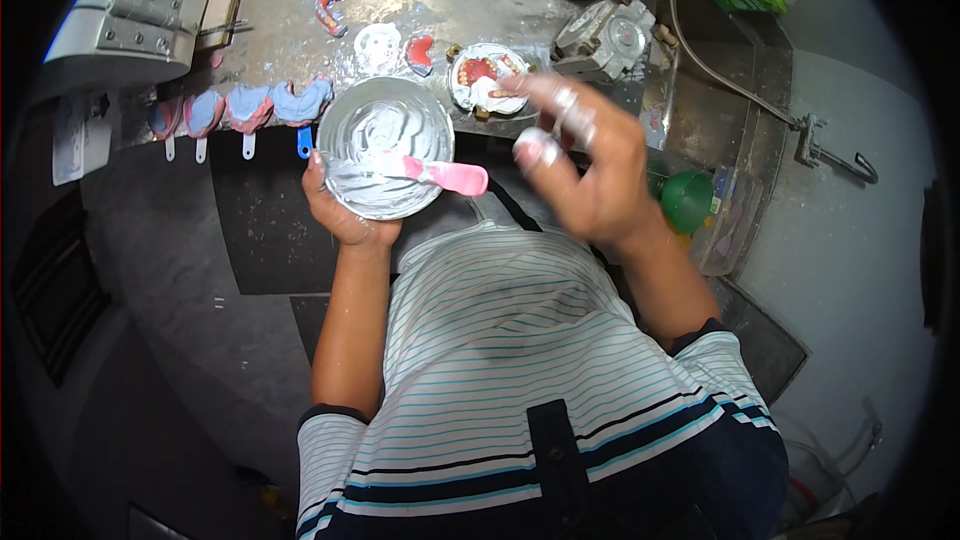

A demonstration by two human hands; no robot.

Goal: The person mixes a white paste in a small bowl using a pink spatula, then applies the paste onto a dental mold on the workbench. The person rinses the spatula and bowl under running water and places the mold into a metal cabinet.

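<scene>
My left hand (pixel 345 216) is closed around the lower left side of a grey mixing bowl (pixel 437 110) and holds it up at the bench's front edge. White plaster paste (pixel 385 128) coats its inside. Across the bowl lies a spatula with a pink handle (pixel 458 177), its blade smeared with paste. My right hand (pixel 598 165), slightly blurred, hovers to the right of the bowl with thumb and fingers apart, wet plaster on the fingertips and nothing held. Near those fingertips, a round denture flask half (pixel 460 98) contains white plaster and a pink denture (pixel 480 70) with teeth.
Several impression trays (pixel 248 108) with blue and pink material line the bench's left front edge. A curved red-and-white piece (pixel 328 13), a red piece (pixel 420 54) and a white plaster patch (pixel 378 48) lie behind the bowl. A metal flask part (pixel 605 38) stands right; a sink (pixel 725 60) lies beyond.
</scene>
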